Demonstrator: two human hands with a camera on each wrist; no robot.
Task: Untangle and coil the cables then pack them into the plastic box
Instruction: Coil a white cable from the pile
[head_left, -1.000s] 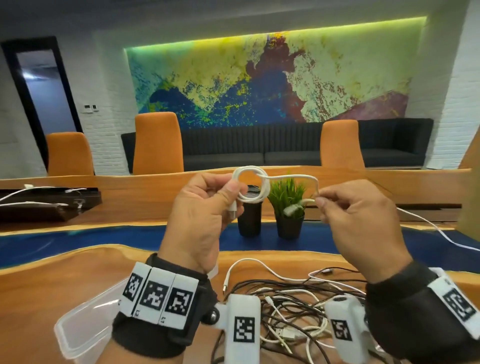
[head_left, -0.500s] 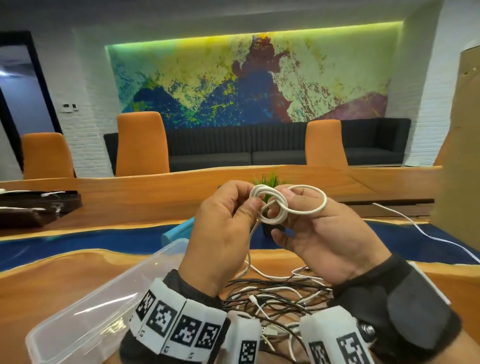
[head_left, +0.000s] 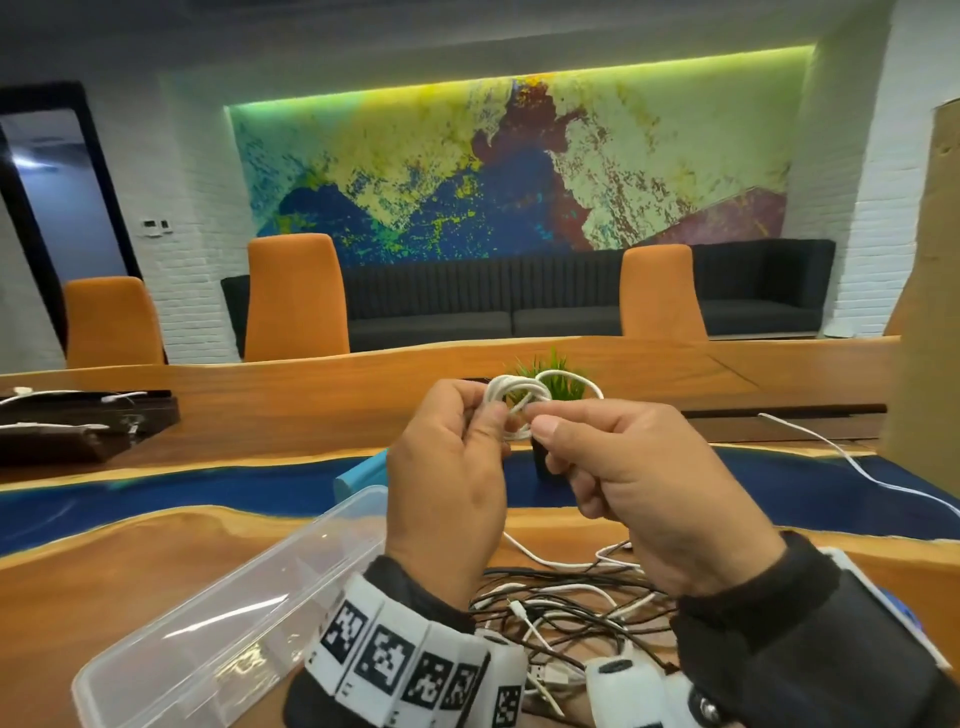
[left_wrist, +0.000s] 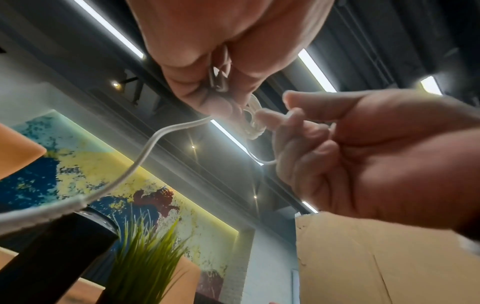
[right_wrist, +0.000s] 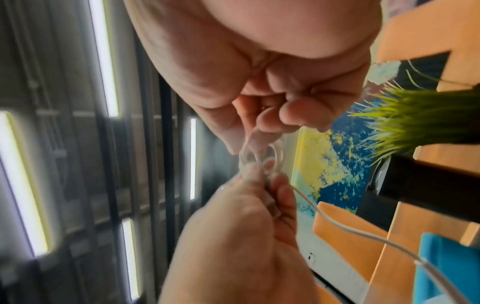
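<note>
Raised above the desk (head_left: 130, 582), the left hand (head_left: 447, 483) and right hand (head_left: 644, 488) have closed together, both pinching a small white cable (head_left: 511, 397) coil, nearly wound, with the plastic box (head_left: 218, 629) lying open below-left.

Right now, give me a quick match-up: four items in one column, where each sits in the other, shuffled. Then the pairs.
Items:
1. white cable
2. plastic box
3. cable pile
4. potted plant

Places:
A. on the table below the wrists
B. pinched between left hand and right hand
C. behind the raised hands
D. on the table, left of the left wrist

Pairs: 1-B, 2-D, 3-A, 4-C
</note>
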